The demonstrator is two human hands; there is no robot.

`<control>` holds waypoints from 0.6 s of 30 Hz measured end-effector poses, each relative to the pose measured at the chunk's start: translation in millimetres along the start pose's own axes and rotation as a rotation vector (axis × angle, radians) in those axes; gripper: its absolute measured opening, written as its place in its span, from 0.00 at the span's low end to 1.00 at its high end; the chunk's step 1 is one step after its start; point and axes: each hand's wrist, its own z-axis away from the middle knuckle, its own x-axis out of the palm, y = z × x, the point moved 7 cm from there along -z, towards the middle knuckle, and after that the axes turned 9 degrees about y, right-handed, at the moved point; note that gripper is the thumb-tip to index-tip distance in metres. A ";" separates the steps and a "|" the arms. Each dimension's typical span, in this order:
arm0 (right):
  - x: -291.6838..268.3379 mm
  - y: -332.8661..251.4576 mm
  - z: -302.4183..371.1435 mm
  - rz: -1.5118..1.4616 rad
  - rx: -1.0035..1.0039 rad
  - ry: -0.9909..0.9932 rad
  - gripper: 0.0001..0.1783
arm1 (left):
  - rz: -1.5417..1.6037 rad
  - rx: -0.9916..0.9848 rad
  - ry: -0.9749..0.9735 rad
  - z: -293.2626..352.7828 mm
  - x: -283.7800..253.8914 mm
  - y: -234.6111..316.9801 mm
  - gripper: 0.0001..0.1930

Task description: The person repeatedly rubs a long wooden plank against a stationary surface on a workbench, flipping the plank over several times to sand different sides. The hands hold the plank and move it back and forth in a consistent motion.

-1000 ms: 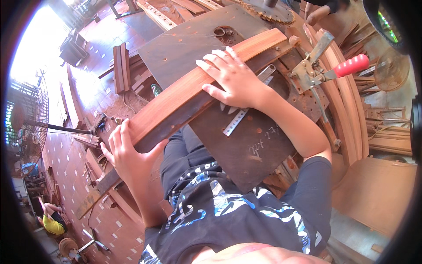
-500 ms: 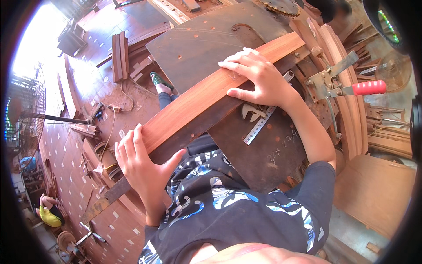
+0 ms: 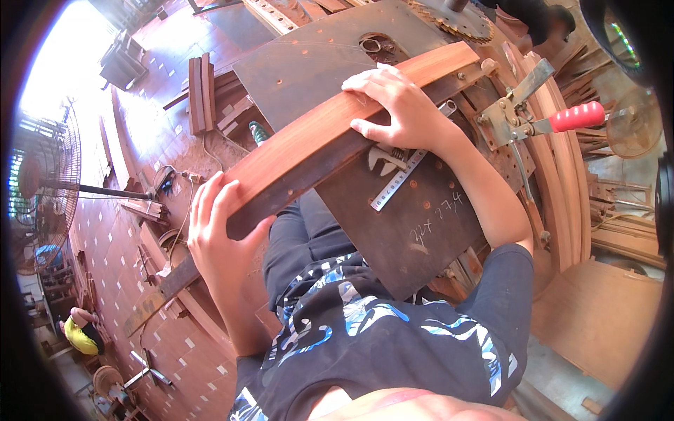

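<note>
A long reddish wooden piece [image 3: 302,144], slightly curved, lies slantwise across the brown metal worktable [image 3: 295,77]. Along its near side runs a dark strip. My left hand [image 3: 223,217] grips the piece's near left end, fingers around the end and thumb on the near side. Over its middle right part, my right hand [image 3: 397,109] has its fingers across the top and its thumb against the near edge. Below the right hand lie an adjustable wrench [image 3: 382,161] and a short metal ruler [image 3: 397,181]. Right of that hand stands a toggle clamp [image 3: 509,119] with a red handle [image 3: 577,116].
A toothed circular saw blade [image 3: 456,22] sits at the far right of the table. Curved timbers [image 3: 562,189] stand beyond the clamp. A floor fan [image 3: 49,175] is at the left, with stacked wood [image 3: 201,95] nearby. A person in yellow [image 3: 81,337] is at lower left.
The left hand has moved in closer on the wooden piece's end, its thumb nearer the wood. The right hand keeps its hold. The whole view has shifted slightly.
</note>
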 end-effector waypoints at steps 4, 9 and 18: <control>0.9 4.2 2.4 -0.020 -0.037 0.052 0.30 | -0.052 0.023 0.049 -0.3 3.8 0.5 0.37; 1.6 1.5 -0.9 -0.008 -0.106 0.113 0.30 | -0.136 0.005 0.115 0.3 4.9 -2.0 0.43; 8.1 -4.2 -2.7 -0.009 -0.148 0.162 0.32 | -0.459 0.058 0.180 6.6 9.3 -15.3 0.49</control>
